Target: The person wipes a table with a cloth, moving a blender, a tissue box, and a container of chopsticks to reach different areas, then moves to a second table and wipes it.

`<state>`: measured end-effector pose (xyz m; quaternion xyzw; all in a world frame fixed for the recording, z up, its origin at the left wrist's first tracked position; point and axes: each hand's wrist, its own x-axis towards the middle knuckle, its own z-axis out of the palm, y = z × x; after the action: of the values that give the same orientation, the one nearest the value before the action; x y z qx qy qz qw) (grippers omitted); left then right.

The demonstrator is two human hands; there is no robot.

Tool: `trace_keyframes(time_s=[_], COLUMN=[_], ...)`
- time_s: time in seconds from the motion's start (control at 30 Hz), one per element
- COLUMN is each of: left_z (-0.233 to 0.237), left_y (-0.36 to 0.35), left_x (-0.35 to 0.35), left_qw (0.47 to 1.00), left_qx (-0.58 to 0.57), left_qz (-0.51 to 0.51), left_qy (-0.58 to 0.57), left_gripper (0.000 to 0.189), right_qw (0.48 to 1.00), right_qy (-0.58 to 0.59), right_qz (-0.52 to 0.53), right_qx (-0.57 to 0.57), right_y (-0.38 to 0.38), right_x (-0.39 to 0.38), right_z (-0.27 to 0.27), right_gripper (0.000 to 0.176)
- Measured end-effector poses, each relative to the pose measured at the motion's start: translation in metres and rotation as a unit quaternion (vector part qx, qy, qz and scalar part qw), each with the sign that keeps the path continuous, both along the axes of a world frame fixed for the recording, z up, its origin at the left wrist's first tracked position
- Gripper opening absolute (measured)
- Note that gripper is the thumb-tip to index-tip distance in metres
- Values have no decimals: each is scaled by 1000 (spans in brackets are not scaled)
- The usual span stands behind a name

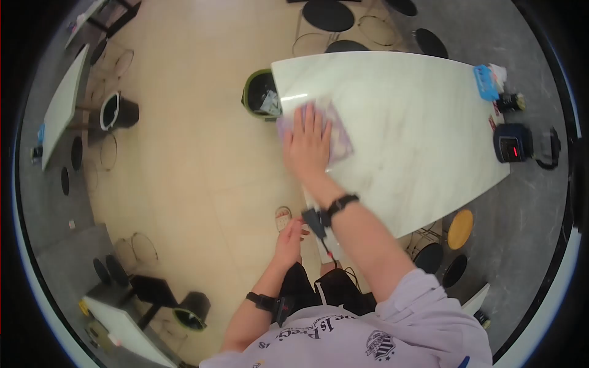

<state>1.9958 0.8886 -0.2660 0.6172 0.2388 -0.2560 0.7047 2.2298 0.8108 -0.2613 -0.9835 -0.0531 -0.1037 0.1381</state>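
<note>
My right hand (310, 144) lies flat on a purple-and-white cloth (342, 136), its fingers stretched out and pointing away from me. The cloth is spread at the left edge of a white marble-look table (405, 129), and part of it is hidden under the palm. Lower down, my left hand (288, 241) hangs in front of my body beside the table's near corner. Its fingers are loosely bent and apart, and I see nothing in them. Each forearm wears a black strap.
A green-rimmed bin (246, 95) stands against the table's left edge. At the far right are a blue basket (486, 83), a dark can (510, 102) and a dark device with a red display (512, 142). Round stools (328, 15) surround the table; another bin (119, 112) stands left.
</note>
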Motion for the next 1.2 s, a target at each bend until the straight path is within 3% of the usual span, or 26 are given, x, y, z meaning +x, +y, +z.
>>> trace_keyframes(time_s=[0.13, 0.27, 0.37, 0.43, 0.53, 0.63, 0.73, 0.83, 0.9, 1.07, 1.2], left_z=[-7, -4, -15, -27, -16, -23, -1, -32, -25, -20, -15], left_y=[-6, 1, 7, 19, 34, 33, 8, -11, -37, -40, -45], left_x=[-5, 0, 11, 28, 93, 151, 189, 198, 204, 199, 197], left_qw=[997, 1000, 997, 991, 984, 985, 990, 986, 962, 948, 941], left_qx=[-36, -20, -24, 18, 44, 72, 32, 84, 212, 259, 270], left_qz=[35, 16, 66, 120, 169, 133, 116, 85, 110, 117, 132], left_qy=[-62, -3, -13, -52, -46, -87, -75, -117, -134, -144, -153], left_gripper=[34, 33, 30, 28, 31, 41, 50, 52, 51, 47, 45], right_qw=[997, 999, 999, 988, 997, 993, 978, 967, 965, 969, 983], right_qy=[-72, -11, 21, -137, -1, 106, 209, 238, 244, 215, 145], right_qz=[-13, 1, 39, 37, 63, 55, -15, -93, -99, -119, -113], right_qx=[-35, -39, -17, -53, -44, -15, 4, -5, 4, 6, 3], right_y=[36, 48, 38, 28, -7, -38, -68, -92, -104, -103, -101], right_x=[126, 203, 171, 141, 16, -120, -229, -288, -303, -247, -140], right_z=[-13, -17, -2, -36, -5, 17, 33, 33, 28, 26, 21], right_gripper=[59, 65, 68, 61, 68, 71, 71, 73, 74, 74, 71])
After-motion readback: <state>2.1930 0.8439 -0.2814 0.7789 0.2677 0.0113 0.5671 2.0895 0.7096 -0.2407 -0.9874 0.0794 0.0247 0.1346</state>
